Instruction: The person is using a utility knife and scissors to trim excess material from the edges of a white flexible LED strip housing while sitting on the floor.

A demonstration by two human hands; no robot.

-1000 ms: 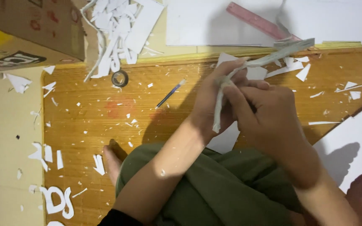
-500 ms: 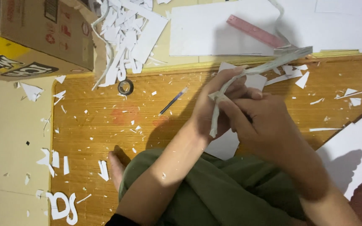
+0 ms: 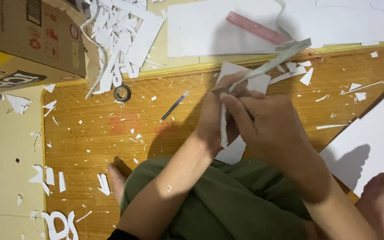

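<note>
We see a woven bamboo mat [image 3: 90, 146] spread on the floor, littered with small white paper scraps [image 3: 50, 175]. Taking the roll of black tape [image 3: 122, 93] on the mat as our landmark, a blue pen [image 3: 174, 106] lies just to its right and a heap of white offcuts [image 3: 121, 35] just above it. A cardboard box [image 3: 27, 40] sits to its upper left, and a pink ruler [image 3: 256, 27] lies on white sheets [image 3: 201, 26] far to its upper right.

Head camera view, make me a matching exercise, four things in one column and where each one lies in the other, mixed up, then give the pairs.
Things:
1. pink ruler
2. tape roll
3. cardboard box
4. blue pen

Places:
A. top left corner
B. on the white sheet at the top
C. on the wooden mat, left of the left hand
D. just below the heap of white scraps

Pairs: 1-B, 2-D, 3-A, 4-C
</note>
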